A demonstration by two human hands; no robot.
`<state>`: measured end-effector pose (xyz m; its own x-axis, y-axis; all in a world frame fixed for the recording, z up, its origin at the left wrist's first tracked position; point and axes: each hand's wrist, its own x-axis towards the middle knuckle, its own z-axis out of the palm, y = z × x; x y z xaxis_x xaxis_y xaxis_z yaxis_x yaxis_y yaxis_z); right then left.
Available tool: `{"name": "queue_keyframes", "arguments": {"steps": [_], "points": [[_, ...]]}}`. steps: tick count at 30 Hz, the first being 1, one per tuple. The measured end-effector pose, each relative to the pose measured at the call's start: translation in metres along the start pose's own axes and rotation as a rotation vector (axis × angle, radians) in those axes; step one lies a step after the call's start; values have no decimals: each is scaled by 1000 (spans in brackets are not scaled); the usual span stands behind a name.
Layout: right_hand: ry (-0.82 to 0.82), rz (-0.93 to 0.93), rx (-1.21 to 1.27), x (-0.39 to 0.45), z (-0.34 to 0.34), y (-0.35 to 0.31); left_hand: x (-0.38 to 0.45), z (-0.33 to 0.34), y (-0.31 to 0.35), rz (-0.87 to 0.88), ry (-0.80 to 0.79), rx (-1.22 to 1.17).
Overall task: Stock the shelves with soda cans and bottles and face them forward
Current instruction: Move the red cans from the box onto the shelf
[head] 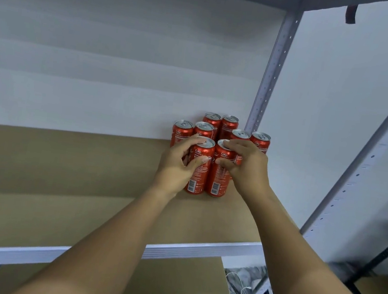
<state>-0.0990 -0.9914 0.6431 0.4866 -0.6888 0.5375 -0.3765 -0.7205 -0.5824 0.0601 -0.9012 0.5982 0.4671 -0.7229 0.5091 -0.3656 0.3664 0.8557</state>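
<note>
Eight red soda cans are standing upright in a tight cluster at the back right of the brown shelf board [62,166], close to the white back wall [100,60]. Each is a slim glossy metal cylinder with a silver lid and pull tab. The two front cans are standing side by side and touching, their barcode panels turned toward the camera. The left hand [178,163] is wrapping the front left can [198,169], thumb across its face and fingers [195,140] curling around its left side up to the rim, so those fingers are clamped on it. The right hand [247,166] is gripping the front right can [219,174] the same way, thumb pressing the front, fingers closed over the top edge. Behind them, four cans are forming a middle row, the leftmost [181,133] showing white lettering, and two more [220,123] are sitting against the wall. The shelf surface is looking matte and smooth like fibreboard, edged by a pale ribbed metal front rail [199,250]. A perforated grey metal upright [272,70] is rising just right of the cluster.
</note>
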Motion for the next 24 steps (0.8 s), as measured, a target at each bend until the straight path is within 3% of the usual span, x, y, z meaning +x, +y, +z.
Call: {"name": "queue_keyframes", "arguments": {"steps": [6,11,16,19,24], "points": [[122,-27,-14,-34,5,-12,-24,-1,0,-23,69,111],[158,-89,86,-94,18,-13,-96,-14,22,-84,115,160],[184,-215,182,-182,43,-34,-197,-35,33,47,64,283],[74,-202,222,-240,77,-24,-261,-56,-10,-122,-25,289],[-281,59,273,-344,186,40,-373,-90,-151,-447,-171,443]]}}
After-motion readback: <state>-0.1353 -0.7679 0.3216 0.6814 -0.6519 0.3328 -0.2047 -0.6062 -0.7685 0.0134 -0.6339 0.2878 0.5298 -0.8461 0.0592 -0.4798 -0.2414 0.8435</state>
